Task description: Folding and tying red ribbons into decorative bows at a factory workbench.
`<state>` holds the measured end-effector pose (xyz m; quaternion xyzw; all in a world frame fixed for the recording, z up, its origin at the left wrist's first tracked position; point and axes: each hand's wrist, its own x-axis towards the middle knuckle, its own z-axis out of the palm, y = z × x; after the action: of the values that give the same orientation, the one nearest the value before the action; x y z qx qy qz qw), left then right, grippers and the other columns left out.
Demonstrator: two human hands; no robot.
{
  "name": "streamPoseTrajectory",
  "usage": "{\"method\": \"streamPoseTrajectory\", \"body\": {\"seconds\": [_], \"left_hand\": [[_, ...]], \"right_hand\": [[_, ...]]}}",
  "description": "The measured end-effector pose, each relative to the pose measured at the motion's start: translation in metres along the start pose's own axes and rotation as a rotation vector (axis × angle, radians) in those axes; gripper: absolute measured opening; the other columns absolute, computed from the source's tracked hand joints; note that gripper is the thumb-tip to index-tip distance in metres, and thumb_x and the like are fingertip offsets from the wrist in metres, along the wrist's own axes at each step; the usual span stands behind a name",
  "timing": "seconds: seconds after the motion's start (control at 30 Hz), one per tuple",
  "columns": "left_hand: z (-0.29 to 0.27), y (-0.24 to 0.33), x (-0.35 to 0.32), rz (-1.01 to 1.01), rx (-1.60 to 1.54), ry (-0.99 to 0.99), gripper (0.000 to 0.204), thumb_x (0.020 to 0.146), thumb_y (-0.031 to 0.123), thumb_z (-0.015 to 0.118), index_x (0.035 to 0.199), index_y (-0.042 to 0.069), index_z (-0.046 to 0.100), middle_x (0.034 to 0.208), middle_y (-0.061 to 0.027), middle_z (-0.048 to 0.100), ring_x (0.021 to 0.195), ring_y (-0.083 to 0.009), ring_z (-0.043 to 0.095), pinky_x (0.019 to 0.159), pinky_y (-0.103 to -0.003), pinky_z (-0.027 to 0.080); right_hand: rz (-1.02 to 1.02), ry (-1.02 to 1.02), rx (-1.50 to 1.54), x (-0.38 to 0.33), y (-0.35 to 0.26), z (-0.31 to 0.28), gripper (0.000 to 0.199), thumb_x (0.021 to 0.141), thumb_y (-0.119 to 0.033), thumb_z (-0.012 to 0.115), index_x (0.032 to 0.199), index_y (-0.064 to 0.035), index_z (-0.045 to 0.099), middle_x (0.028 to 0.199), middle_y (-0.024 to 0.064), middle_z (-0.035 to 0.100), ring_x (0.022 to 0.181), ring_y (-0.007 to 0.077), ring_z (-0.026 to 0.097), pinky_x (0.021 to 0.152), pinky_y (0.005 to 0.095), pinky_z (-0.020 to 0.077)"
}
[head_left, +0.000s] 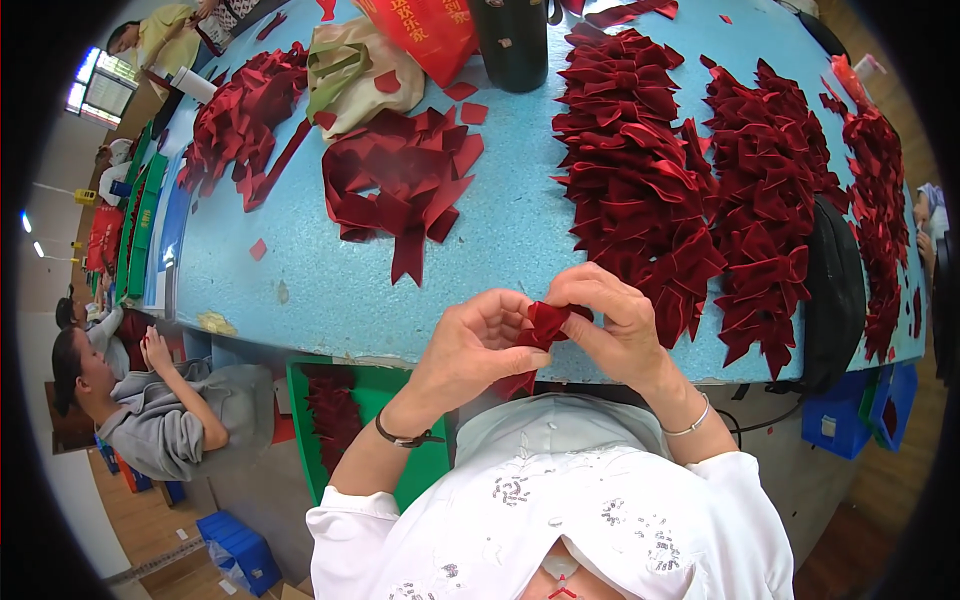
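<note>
1 dark bottle (512,48): stands beside 1 red bag (430,38) | 1 cream bag (362,104): lies left | 1 black bag (836,295): right

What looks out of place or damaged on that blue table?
A small red scrap lies alone, away from the ribbon heap. A yellowish patch marks the table edge at left, perhaps wear.

The pale blue, speckled worktop (300,300) carries dark red bows (630,150) in long, overlapping rows across its right half. Red ribbon pieces (445,150) lie in two loose heaps farther left, with small red scraps (258,249) scattered about. A cream cloth bag (352,97) and a dark bottle (512,50) sit toward the far side.
</note>
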<state>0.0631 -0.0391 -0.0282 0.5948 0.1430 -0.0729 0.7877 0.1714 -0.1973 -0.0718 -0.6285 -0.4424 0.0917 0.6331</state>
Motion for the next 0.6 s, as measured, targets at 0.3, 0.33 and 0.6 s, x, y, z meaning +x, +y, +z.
{"method": "streamPoseTrajectory", "body": {"seconds": [0.3, 0.33, 0.6], "left_hand": [[-0.006, -0.007, 0.004, 0.118, 0.063, 0.126, 0.023, 0.079, -0.003, 0.063, 0.101, -0.001, 0.056, 0.097, -0.0042, 0.06, 0.083, -0.0084, 0.056, 0.076, -0.022, 0.046], [-0.005, -0.008, 0.004, 0.117, 0.063, 0.126, 0.023, 0.079, -0.003, 0.063, 0.101, -0.001, 0.056, 0.097, -0.0042, 0.06, 0.083, -0.0084, 0.056, 0.076, -0.022, 0.046], [-0.004, -0.008, 0.003, 0.081, -0.216, 0.047, 0.017, 0.084, -0.001, 0.058, 0.101, -0.003, 0.056, 0.097, -0.0053, 0.06, 0.09, -0.0096, 0.056, 0.079, -0.023, 0.047]], "right_hand": [[-0.145, -0.013, -0.161, 0.004, 0.001, 0.003, 0.022, 0.07, 0.005, 0.067, 0.091, -0.0016, 0.064, 0.083, 0.0084, 0.059, 0.078, 0.0219, 0.055, 0.069, 0.0317, 0.045], [-0.163, -0.003, -0.174, 0.005, 0.001, 0.003, 0.021, 0.07, 0.004, 0.066, 0.091, -0.0012, 0.063, 0.083, 0.0083, 0.058, 0.077, 0.0221, 0.055, 0.068, 0.0322, 0.0445], [-0.225, 0.052, -0.223, 0.007, 0.002, 0.007, 0.022, 0.068, 0.005, 0.064, 0.09, 0.0004, 0.063, 0.08, 0.0076, 0.056, 0.075, 0.0234, 0.052, 0.07, 0.0343, 0.0432]]}}
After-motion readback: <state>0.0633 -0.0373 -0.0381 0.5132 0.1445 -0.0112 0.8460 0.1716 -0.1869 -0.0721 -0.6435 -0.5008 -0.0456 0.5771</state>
